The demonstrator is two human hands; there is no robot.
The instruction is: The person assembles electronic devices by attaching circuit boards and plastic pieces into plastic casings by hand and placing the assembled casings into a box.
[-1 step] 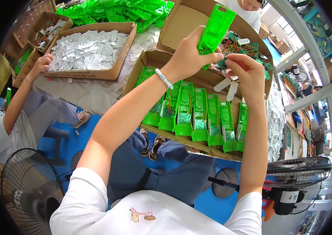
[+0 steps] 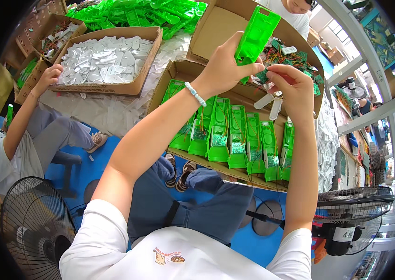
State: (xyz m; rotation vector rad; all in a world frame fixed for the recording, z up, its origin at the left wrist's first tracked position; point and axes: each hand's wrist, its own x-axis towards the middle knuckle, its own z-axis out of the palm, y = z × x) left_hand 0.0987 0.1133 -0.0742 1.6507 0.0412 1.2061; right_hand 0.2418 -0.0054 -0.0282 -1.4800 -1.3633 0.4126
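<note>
My left hand point(image 2: 225, 67) grips a bright green plastic housing point(image 2: 259, 33), holding it tilted above a cardboard box. Close to the housing's lower end, my right hand point(image 2: 295, 86) pinches a small green circuit board point(image 2: 263, 75) between thumb and fingertips. The left thumb reaches toward the board; whether it touches cannot be made out. Below, in the cardboard box point(image 2: 161, 89), several green housings point(image 2: 237, 135) stand in a row with circuit boards and thin wires inside. Two white plastic pieces point(image 2: 276, 108) lie beside my right wrist.
Circuit boards with red wires point(image 2: 295, 58) heap up behind my right hand. To the left stands a carton point(image 2: 143, 77) of white pieces, a co-worker's hand point(image 2: 50, 78) at its edge. Green housings point(image 2: 136, 14) pile up behind. Fans point(image 2: 38, 224) flank me; another person point(image 2: 290, 14) is opposite.
</note>
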